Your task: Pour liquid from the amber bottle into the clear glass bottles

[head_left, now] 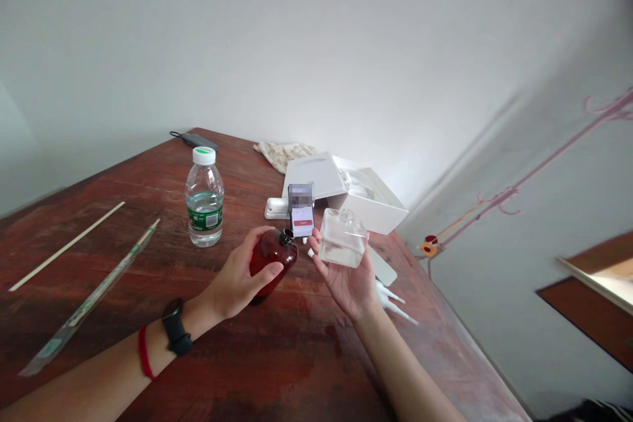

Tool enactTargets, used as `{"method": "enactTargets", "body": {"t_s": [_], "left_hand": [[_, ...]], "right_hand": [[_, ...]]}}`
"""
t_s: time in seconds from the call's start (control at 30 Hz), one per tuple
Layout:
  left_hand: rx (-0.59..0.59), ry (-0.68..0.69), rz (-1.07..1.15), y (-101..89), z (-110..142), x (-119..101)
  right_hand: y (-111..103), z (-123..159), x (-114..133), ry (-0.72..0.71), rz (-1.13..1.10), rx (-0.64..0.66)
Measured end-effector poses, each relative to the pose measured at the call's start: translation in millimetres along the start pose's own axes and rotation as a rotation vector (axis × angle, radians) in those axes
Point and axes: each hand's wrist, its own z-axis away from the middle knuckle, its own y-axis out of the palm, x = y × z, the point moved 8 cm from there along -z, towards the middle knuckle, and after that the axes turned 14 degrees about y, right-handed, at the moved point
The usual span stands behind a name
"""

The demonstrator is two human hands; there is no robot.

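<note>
My left hand (242, 280) is wrapped round a dark amber bottle (273, 254), whose black-rimmed neck is uncapped and tilts to the right. Fingers and thumb lie on either side of its body. In my right hand (353, 287) rests a clear, squarish bottle (342, 241) with a short neck at the top, leaning over, its mouth without a cap. Clear liquid seems to lie low inside it, though I cannot be sure. The two bottles are close together but apart. Just beyond them a phone (301, 211) stands propped upright with its screen lit.
A water bottle (205, 211) with a white cap stands at left. Near it lie a bare wooden stick (69, 245) and a wrapped pair of chopsticks (99, 297). Behind the phone are an open white box (378, 208), a white case (275, 208) and a cloth (284, 153). White pointed-tipped items (393, 300) lie right.
</note>
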Motion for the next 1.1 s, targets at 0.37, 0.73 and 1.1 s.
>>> {"method": "enactTargets", "body": {"t_s": [0.37, 0.73, 1.1], "left_hand": [[0.004, 0.007, 0.011, 0.4, 0.3, 1.9], [0.002, 0.013, 0.015, 0.9, 0.3, 2.5], [0.009, 0.009, -0.005, 0.3, 0.2, 2.0]], "right_hand": [[7.3, 2.7, 3.7, -0.041, -0.048, 0.015], [8.3, 9.3, 7.9, -0.129, 0.037, -0.035], [6.4, 9.3, 7.3, -0.154, 0.039, -0.050]]}}
